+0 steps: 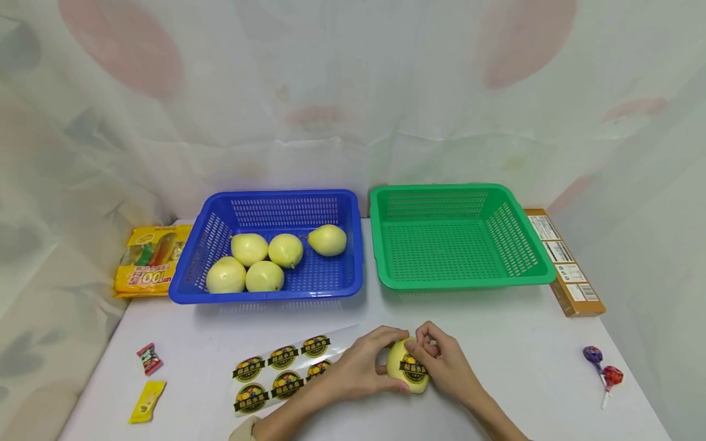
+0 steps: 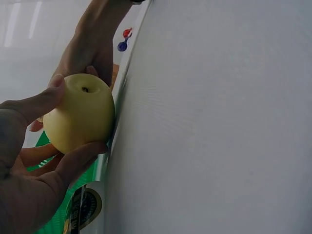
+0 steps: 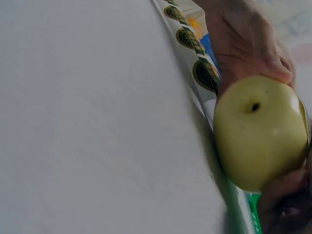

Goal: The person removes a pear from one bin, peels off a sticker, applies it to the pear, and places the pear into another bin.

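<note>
In the head view a pale yellow pear [image 1: 398, 360] is between the two hands at the front of the table. A black-and-gold round sticker [image 1: 413, 369] with a banner lies on its upper face. My left hand [image 1: 368, 361] grips the pear from the left, thumb on the near side and fingers on the far side. At the right, my right hand [image 1: 445, 361] has curled fingers against the pear, its thumb by the sticker's upper edge. Both wrist views show the pear's dimpled end. Beside the left hand lies a sheet of stickers [image 1: 295, 355], partly covered by that arm.
A blue basket [image 1: 355, 245] holds several pears [image 1: 265, 277]. Right of it stands a green basket [image 1: 441, 245]. A yellow candy bag [image 1: 144, 260] and a brown box [image 1: 568, 269] flank them. Two wrapped candies [image 1: 149, 358] lie left; two lollipops [image 1: 611, 375] lie right.
</note>
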The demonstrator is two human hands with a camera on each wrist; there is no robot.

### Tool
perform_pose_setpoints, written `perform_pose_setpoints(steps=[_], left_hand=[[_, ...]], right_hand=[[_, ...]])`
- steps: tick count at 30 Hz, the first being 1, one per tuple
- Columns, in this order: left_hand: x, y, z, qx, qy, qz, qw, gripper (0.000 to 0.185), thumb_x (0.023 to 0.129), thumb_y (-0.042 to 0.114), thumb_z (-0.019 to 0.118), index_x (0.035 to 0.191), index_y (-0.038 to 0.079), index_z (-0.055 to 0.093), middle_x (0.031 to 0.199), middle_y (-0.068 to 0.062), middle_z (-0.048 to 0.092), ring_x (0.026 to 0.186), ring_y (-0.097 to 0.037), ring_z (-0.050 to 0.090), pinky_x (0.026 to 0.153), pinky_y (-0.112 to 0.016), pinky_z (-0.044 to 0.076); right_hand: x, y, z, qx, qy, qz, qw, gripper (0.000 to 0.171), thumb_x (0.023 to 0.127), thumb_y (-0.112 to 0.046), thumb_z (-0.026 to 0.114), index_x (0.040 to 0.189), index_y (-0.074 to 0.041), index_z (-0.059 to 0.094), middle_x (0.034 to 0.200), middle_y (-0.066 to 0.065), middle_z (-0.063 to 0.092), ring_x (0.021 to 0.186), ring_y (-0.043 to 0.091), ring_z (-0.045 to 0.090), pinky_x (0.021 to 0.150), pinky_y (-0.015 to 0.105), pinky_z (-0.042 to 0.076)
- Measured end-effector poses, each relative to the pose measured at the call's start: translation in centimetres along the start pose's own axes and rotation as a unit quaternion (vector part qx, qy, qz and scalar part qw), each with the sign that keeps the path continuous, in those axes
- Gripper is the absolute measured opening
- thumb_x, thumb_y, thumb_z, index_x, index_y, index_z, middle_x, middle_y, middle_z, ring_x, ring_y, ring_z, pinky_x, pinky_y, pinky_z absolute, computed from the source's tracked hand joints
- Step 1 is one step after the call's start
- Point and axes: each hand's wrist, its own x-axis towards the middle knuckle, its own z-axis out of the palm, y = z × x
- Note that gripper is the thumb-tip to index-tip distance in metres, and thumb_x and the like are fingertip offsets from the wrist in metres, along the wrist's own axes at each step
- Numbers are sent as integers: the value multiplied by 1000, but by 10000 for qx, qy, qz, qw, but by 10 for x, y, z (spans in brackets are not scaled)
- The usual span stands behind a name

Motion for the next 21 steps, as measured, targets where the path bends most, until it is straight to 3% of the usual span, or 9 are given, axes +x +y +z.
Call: perform_pose_setpoints(steps=[2,5,8,11,14,18,21], left_hand=[[0,0,1,210,22,51,9998,84,82,33,97,153,9,60,153,-2,64,141,-17,63,124,-32,53],[0,0,2,126,-15,19,9999,84,83,33,97,154,10,59,154,-2,63,141,-16,62,121,-29,54],[1,-2,2,-460,-139,-136,9988,81,85,27,96,155,10,58,156,-5,61,140,-18,63,110,-24,61],[2,-6,0,-1263,-208,-412,9909,74,89,19,92,154,8,58,158,-10,59,140,-26,63,100,-20,64],[3,-9,-7,-1742,-204,-550,9830,65,93,12,86,152,5,59,158,-15,57,142,-36,62,99,-21,65],[4,-1,-21,-1605,115,-394,9862,55,97,7,81,148,4,61,152,-19,61,138,-41,66,100,-23,65],[8,13,-33,-1329,589,-185,9892,45,99,6,78,142,7,66,143,-18,66,128,-37,72,97,-23,66]], right_hand=[[0,2,1,269,64,206,9994,16,109,-15,66,97,-12,57,74,-8,49,55,-6,39,44,17,39],[-4,4,1,447,112,296,9985,10,114,-16,57,108,-8,57,81,-2,59,49,-5,47,39,21,46],[-11,5,-2,153,67,139,9998,10,115,-14,54,123,-10,57,95,0,63,67,-4,58,51,20,53],[-17,5,-10,-196,-162,-276,9993,31,110,-11,61,141,-15,56,125,5,66,104,2,64,72,22,59],[-20,3,-18,-29,-602,-702,9957,50,105,-7,69,151,-18,53,149,10,60,127,6,64,83,27,66],[-22,4,-24,110,-1027,-1051,9891,47,105,-3,68,148,-20,58,158,15,54,137,2,60,88,30,68],[-22,4,-26,15,-1194,-1109,9866,41,107,-4,65,142,-25,64,161,17,51,141,-1,55,89,31,67]])
